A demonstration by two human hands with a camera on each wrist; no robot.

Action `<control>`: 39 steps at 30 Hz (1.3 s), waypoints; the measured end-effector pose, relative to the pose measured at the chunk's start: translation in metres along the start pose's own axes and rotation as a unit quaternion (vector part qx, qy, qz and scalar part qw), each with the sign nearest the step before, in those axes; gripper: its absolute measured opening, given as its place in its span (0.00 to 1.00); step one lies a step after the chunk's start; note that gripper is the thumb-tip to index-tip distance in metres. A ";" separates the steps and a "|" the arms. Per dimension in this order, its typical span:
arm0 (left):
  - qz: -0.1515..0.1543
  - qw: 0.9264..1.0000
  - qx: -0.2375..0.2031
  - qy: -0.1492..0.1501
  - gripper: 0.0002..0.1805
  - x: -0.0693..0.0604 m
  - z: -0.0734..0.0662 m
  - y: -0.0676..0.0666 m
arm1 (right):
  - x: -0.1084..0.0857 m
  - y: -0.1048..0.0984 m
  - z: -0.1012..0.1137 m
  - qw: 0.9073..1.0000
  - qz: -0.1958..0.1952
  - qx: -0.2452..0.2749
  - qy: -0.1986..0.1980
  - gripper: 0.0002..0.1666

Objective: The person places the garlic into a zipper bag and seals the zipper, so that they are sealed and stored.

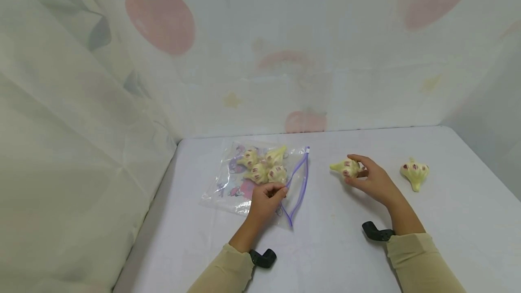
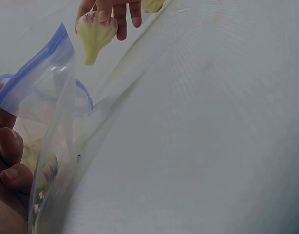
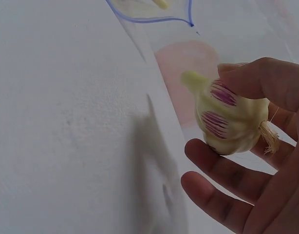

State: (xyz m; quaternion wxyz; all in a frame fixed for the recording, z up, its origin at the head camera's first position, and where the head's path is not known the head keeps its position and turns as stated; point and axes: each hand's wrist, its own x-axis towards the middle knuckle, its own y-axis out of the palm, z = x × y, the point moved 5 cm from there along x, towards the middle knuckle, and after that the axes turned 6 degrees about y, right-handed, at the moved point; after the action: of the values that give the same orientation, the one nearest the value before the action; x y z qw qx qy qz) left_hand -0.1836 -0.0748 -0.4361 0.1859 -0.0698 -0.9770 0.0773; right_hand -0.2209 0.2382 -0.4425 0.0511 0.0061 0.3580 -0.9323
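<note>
Currently pinching the open edge of a clear printed bag (image 1: pixel 215 195) between the thumb and curled fingers of the left hand (image 1: pixel 265 199), right beside the purple zip strip (image 1: pixel 303 189). Can see four garlic bulbs (image 1: pixel 257 173) bunched inside the bag on the white worktop (image 1: pixel 325 252), with the mouth gaping toward the right. Gripping another bulb (image 1: pixel 349 167) between the thumb and fingers of the right hand (image 1: pixel 376 182), to the right of the bag and apart from it, with the stem aimed toward the mouth. Can find a loose bulb (image 1: pixel 415 172) on the worktop beyond the right hand, with its stem toward the person. Can also make out beige sleeves (image 1: pixel 419 257) and, behind the worktop, a pale cloth (image 1: pixel 358 49) with faded red shapes.
</note>
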 end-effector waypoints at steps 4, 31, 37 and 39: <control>-0.003 1.000 0.000 0.001 0.06 0.000 0.001 0.000 | 0.001 0.000 0.001 1.000 -0.002 0.015 -0.009 0.44; -0.012 1.000 0.000 0.019 0.05 0.000 0.001 0.000 | 0.006 0.051 0.044 0.996 0.051 0.067 -0.043 0.42; -0.002 1.000 -0.003 0.012 0.05 0.000 -0.002 0.000 | 0.011 0.070 0.062 0.997 0.033 0.042 -0.061 0.41; 0.001 1.000 0.001 0.011 0.06 0.000 -0.002 0.000 | 0.012 0.076 0.066 0.996 0.024 0.040 -0.071 0.41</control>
State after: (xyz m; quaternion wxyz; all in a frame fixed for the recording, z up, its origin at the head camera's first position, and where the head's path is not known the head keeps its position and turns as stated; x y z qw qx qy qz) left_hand -0.1827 -0.0744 -0.4339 0.1971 -0.0718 -0.9747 0.0777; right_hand -0.2233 0.1367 -0.4448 0.0984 -0.0498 0.3155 -0.9425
